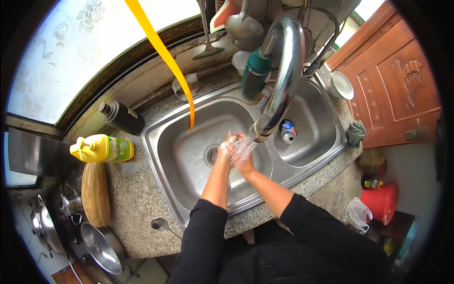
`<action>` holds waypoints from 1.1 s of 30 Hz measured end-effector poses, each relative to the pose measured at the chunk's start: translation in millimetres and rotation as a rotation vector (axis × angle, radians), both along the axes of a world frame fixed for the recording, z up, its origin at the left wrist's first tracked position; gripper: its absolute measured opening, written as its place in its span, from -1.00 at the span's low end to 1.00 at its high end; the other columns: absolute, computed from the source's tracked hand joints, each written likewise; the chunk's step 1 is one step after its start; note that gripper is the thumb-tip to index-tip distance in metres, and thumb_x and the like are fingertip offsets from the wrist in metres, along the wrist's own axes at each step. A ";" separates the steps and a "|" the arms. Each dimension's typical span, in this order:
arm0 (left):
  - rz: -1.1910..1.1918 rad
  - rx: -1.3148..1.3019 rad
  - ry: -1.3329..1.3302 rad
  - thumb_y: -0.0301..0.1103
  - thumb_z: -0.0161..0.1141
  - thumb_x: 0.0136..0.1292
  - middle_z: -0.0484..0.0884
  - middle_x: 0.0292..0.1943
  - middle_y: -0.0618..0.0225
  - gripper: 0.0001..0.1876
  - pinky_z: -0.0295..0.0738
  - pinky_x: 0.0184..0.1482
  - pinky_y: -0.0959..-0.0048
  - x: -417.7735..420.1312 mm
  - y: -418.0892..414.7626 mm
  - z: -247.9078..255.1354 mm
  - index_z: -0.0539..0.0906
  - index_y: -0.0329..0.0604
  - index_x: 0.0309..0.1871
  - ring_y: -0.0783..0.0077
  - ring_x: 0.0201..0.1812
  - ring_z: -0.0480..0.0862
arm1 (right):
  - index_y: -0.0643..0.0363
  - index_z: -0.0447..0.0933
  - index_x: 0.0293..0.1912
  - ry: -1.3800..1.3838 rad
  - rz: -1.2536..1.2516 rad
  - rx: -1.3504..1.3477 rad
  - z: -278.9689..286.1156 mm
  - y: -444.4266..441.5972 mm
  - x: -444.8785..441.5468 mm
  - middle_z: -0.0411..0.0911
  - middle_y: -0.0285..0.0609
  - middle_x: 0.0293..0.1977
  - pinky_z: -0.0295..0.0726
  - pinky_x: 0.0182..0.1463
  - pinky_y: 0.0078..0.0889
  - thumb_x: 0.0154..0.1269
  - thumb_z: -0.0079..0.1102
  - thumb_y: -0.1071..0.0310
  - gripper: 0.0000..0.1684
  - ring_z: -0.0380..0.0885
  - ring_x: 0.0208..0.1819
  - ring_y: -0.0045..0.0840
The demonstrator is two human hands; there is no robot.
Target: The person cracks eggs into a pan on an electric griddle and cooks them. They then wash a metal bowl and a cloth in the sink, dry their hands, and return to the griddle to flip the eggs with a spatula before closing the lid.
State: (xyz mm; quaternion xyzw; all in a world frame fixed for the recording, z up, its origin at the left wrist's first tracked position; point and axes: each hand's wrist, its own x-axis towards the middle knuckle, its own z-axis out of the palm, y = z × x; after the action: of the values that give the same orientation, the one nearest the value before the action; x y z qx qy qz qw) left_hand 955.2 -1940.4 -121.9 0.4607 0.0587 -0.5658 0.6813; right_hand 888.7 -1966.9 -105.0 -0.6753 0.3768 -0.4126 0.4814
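Observation:
Water sprays from a chrome gooseneck faucet (288, 71) onto both my hands, which are close together over the left basin (184, 149) of a steel double sink. My left hand (226, 145) touches or nearly touches my right hand (243, 156), near the drain (211, 155). The spray blurs the fingers, so I cannot tell whether anything small is between them. A crumpled-looking drink can (288, 131) stands in the right basin's drain. A strip of yellow hose or strap (166, 56) hangs into the left basin.
Left on the granite counter (138, 198) are a yellow detergent jug (103, 148), a dark bottle (122, 117), a long tan squash (95, 194) and a ladle or spoon (160, 224). A green bottle (255, 72) stands behind the sink; a white bowl (342, 86) and grey-green cloth (355, 132) lie right.

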 end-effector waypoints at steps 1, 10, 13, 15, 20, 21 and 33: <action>0.044 -0.024 0.014 0.00 -0.06 0.32 0.59 -0.36 0.29 -0.56 0.49 -0.21 0.32 -8.3 3.7 9.1 0.55 -0.25 -0.12 0.37 -0.32 0.56 | 0.23 0.44 -0.11 -0.015 -0.089 -0.034 -11.9 -9.1 6.5 0.47 -0.04 -0.26 0.38 -0.01 -0.29 0.15 0.11 0.31 -0.69 0.45 -0.14 -0.21; 0.162 -0.017 -0.175 -0.11 -0.13 0.38 0.33 0.20 0.13 -0.42 0.22 0.21 0.39 -4.7 44.5 32.1 0.07 -0.23 0.35 0.27 0.19 0.34 | 0.14 0.36 0.05 -0.054 0.171 0.429 23.6 68.3 -6.9 0.43 0.00 -0.02 0.30 0.11 -0.25 0.27 -0.07 0.19 -0.60 0.42 0.01 -0.21; 0.209 -0.172 0.004 -0.30 -0.20 0.38 0.38 0.15 0.29 -0.58 0.24 0.21 0.36 -39.1 49.6 52.7 0.24 -0.22 0.27 0.36 0.10 0.43 | 0.17 0.37 0.03 -0.030 0.185 0.439 1.5 21.4 0.3 0.46 -0.04 -0.09 0.35 0.06 -0.30 0.27 -0.04 0.19 -0.61 0.44 -0.04 -0.25; 0.218 -0.113 -0.149 -0.32 -0.18 0.37 0.39 0.13 0.30 -0.58 0.21 0.22 0.32 -60.2 52.3 58.7 0.24 -0.25 0.26 0.34 0.06 0.45 | 0.18 0.38 0.01 -0.085 0.209 0.549 -3.6 8.7 -0.7 0.49 -0.08 -0.16 0.38 0.02 -0.33 0.26 -0.02 0.20 -0.62 0.45 -0.08 -0.31; 0.190 0.138 -0.174 -0.07 -0.04 0.33 0.27 0.25 0.21 -0.37 0.31 0.12 0.41 -2.0 66.1 21.8 0.06 -0.05 0.38 0.29 0.13 0.36 | 0.27 0.31 0.14 -0.193 0.231 0.710 13.0 85.6 -15.1 0.51 -0.08 -0.08 0.33 0.12 -0.42 0.28 -0.10 0.28 -0.54 0.41 0.06 -0.45; 0.202 0.138 -0.232 -0.10 -0.10 0.36 0.30 0.23 0.21 -0.42 0.31 0.14 0.41 -5.2 66.0 44.7 0.09 -0.11 0.37 0.32 0.13 0.38 | 0.29 0.28 0.16 -0.238 0.181 0.636 22.4 93.0 -12.7 0.50 -0.06 -0.07 0.30 0.15 -0.41 0.30 -0.12 0.29 -0.52 0.40 0.08 -0.43; 0.204 0.076 -0.022 -0.16 -0.17 0.40 0.13 0.32 0.13 -0.42 0.14 0.27 0.33 -13.7 66.9 29.1 0.01 -0.24 0.37 0.28 0.27 0.23 | 0.27 0.27 0.19 -0.168 0.257 0.606 13.4 88.5 -19.7 0.32 -0.05 0.15 0.12 0.30 -0.41 0.28 -0.08 0.30 -0.49 0.22 0.25 -0.37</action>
State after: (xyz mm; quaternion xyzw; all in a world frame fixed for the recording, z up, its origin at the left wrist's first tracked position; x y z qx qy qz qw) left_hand 941.5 -1873.5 -92.8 0.4842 0.1192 -0.4856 0.7180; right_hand 869.0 -1878.4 -91.6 -0.5072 0.3530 -0.2723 0.7376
